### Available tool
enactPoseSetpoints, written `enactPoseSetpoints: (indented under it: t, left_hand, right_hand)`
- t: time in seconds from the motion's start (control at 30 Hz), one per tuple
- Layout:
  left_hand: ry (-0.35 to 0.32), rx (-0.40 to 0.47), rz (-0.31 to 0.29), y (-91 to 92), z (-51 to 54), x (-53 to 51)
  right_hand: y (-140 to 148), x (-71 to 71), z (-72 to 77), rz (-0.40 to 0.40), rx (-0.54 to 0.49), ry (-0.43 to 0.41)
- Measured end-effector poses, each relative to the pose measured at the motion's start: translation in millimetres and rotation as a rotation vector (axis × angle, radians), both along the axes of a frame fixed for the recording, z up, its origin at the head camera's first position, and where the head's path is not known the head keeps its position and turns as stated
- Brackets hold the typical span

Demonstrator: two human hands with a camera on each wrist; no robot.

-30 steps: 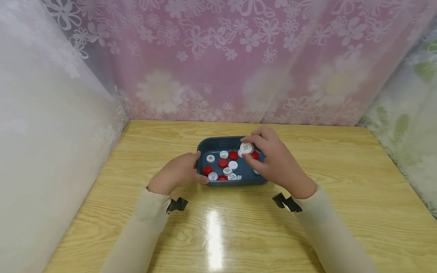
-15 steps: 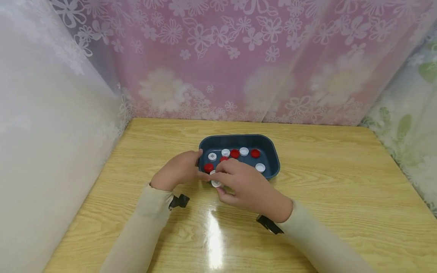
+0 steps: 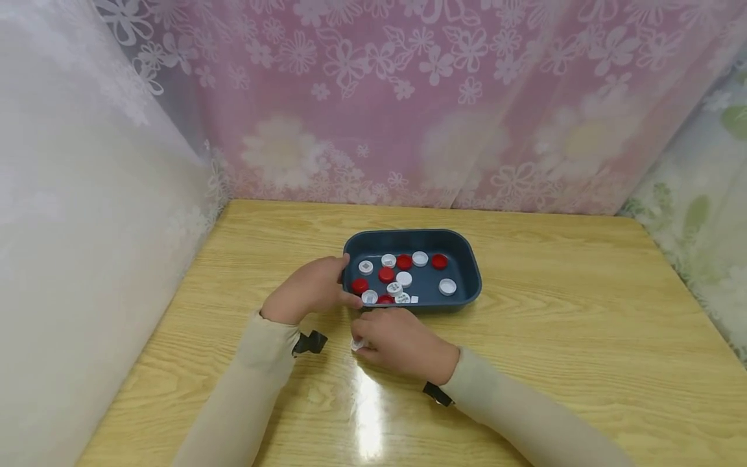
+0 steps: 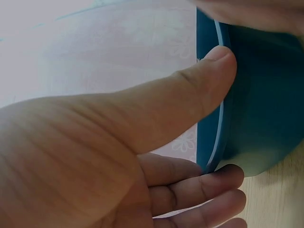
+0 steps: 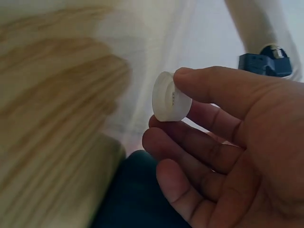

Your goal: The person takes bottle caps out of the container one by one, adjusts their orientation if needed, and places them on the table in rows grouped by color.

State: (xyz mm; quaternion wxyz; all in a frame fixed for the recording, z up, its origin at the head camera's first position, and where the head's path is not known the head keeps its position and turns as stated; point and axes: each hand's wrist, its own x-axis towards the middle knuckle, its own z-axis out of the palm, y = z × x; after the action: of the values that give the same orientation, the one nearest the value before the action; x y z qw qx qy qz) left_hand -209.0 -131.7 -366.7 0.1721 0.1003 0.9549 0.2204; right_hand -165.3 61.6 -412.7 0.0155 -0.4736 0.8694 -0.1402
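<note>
Pinching a white cap (image 5: pixel 170 98) between thumb and fingers of the right hand (image 3: pixel 399 340), outside a dark blue tray (image 3: pixel 428 285) and just in front of its near wall, toward the left corner. Tilted in the right wrist view, with small dark marks within its rim; hard to tell whether touching the wood-grain table (image 3: pixel 554 311). Gripping the left end of the tray with the left hand (image 3: pixel 306 292), thumb over the rim, other fingers against the outer side. Showing red caps (image 3: pixel 439 261) and other white caps (image 3: pixel 447 287) scattered inside, mostly toward the left and middle, plus a small white square (image 3: pixel 414 299) by the near wall. Facing a pink flowered curtain (image 3: pixel 362 97) beyond the table's far edge.
</note>
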Motion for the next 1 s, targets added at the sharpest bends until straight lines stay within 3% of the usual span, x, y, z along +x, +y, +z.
enactPoseSetpoints:
  t: [0.4, 0.67, 1.0]
  left_hand:
    - [-0.003, 0.034, 0.033, 0.1, -2.7, -2.3]
    - [0.009, 0.049, 0.036, -1.5, -3.8, -4.4]
    - [0.019, 0.044, 0.041, -2.8, -7.5, -5.4]
  right_hand:
    - [-4, -7.8, -12.4, -0.037, 0.031, -0.053]
    - [-5, -7.7, -13.6, -0.046, 0.028, -0.036]
    - [-6, -7.6, -14.5, -0.044, 0.019, -0.08]
